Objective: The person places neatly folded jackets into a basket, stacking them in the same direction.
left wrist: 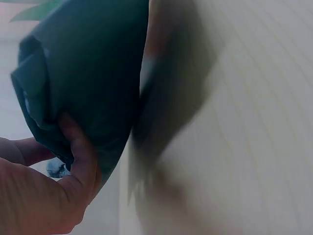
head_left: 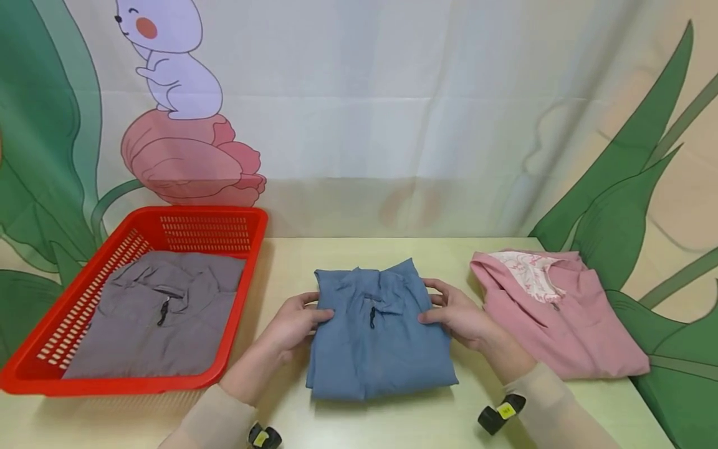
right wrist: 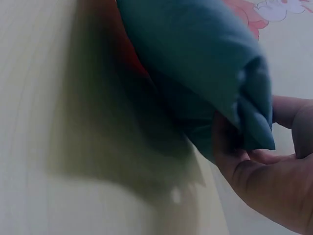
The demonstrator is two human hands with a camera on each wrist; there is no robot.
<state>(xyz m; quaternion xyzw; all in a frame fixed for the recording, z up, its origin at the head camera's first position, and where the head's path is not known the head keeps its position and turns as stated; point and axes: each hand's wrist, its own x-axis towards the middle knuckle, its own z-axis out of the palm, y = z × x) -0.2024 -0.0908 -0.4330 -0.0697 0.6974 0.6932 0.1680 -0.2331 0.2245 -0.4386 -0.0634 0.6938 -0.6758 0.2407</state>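
Two sides of the folded blue jacket, lower centre of the head view, sit pinched in my left grip and right grip. I judge this a lift off the tabletop; the next move calls for level support.

The blue garment you hold looks like thin, matt, lightly creased cloth; you see similar wrinkled fabric in the grey garment, smoother matt cloth in the pink garment. Before you, the red basket looks like slightly glossy plastic, the tabletop smooth and wood-grained, the backdrop printed cloth.
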